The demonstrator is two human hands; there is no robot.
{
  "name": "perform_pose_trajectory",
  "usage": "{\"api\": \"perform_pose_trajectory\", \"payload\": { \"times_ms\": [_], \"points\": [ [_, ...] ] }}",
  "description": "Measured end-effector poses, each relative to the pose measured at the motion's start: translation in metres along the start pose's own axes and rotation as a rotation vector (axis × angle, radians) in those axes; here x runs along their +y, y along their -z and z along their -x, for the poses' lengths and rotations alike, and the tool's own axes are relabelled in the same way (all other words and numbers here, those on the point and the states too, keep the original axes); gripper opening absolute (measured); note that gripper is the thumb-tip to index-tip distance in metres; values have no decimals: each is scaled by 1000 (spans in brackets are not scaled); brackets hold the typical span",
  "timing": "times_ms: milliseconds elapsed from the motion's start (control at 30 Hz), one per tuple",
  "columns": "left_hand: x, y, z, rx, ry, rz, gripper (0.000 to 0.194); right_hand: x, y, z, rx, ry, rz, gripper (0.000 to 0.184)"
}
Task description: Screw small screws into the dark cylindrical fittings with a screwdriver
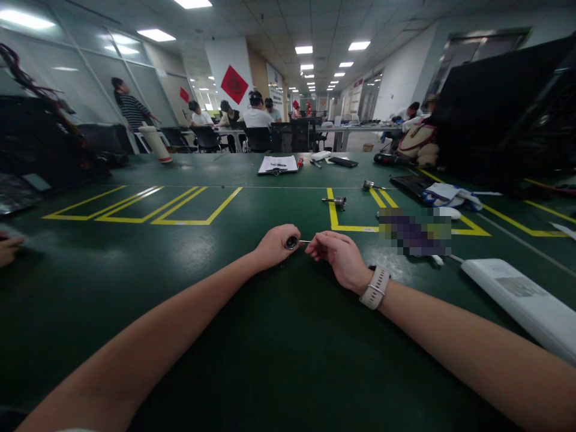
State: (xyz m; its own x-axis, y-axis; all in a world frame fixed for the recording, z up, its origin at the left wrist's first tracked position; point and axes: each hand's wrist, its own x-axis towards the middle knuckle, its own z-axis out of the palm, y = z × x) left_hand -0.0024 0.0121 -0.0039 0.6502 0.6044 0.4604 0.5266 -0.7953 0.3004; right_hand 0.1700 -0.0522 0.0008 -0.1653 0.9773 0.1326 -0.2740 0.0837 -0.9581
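Note:
My left hand (276,246) is wrapped round a small metal cylinder (292,242), whose round end with a dark opening faces me. From it a thin metal rod (305,242) reaches across to my right hand (335,255). The fingers of my right hand are bent and pinched together at the rod's end; their tips partly hide it. Both hands are just over the green table (216,354). Beyond them lie two similar-looking metal parts, one (337,201) by a yellow tape line and another (369,185) farther back.
A white power-bank-like box (522,294) lies at the right, near a blurred-out patch (411,233). Farther back are a clipboard (278,164), a black phone-like slab (343,162), a cloth (452,196) and a cup (155,143). Another person's hand (9,249) shows at the left edge.

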Motion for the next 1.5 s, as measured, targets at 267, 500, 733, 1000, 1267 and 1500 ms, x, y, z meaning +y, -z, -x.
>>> {"api": "perform_pose_trajectory", "payload": {
  "times_ms": [267, 500, 733, 1000, 1267, 1500],
  "points": [
    [0, -2, 0, -14, 36, -119, 12, 0, -6, 7, 42, 111, 134, 19],
    [0, -2, 1, -34, -24, -204, 8, -1, -3, 4, 30, 54, 84, 21],
    [0, -1, 1, -23, -21, -70, 16, 1, 2, -3, 29, -30, -67, 19],
    [1, 0, 0, -17, 2, -70, 13, 1, -2, 3, 64, 29, -28, 20],
    [2, -1, 0, -35, -25, -248, 8, 1, -4, 3, 55, 39, 18, 21],
    [0, -1, 1, -28, -26, -114, 10, 0, 0, 0, 29, -22, -63, 20]
  ]
}}
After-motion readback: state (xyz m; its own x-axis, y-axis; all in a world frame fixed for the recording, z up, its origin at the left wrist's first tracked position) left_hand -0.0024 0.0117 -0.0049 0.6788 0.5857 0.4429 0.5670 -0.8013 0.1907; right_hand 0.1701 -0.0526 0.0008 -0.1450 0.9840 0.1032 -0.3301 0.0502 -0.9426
